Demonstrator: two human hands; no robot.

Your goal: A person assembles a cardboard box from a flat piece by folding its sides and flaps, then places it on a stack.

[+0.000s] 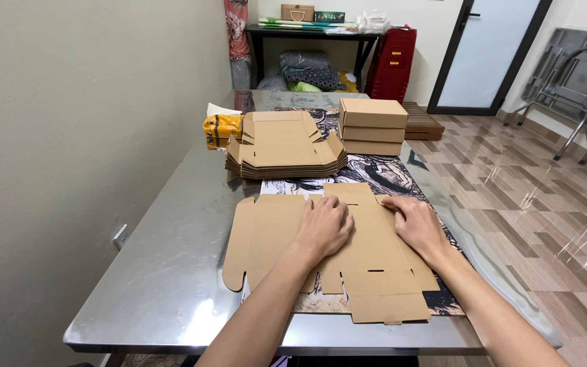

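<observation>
Your left hand (pixel 324 228) lies palm down, fingers together and slightly curled, pressing on the middle of a flat cardboard box blank (pixel 368 261). It grips nothing; it only rests on the board. Your right hand (pixel 416 224) lies flat just to the right of it, fingers spread a little, on the right panel of the same blank, also holding nothing. The two hands are near each other but not touching.

The blank lies unfolded at the near end of the table, its wide flap reaching left of your left hand and its narrow flaps pointing toward you. It rests partly on a dark printed mat (pixel 388 173) that covers the right part of the table.

The table (pixel 171 272) is shiny metal and runs away from you along the wall on the left. Farther along it, beyond your hands, sits a stack of flat blanks (pixel 285 153) of the same kind. Just right of that stack stand closed cardboard boxes (pixel 373 126), piled one on another. Left of the stack, against the wall, lies a yellow packet (pixel 221 129).

At the far end of the room stands a dark shelf table (pixel 307 34) and red crates (pixel 392 61).
</observation>
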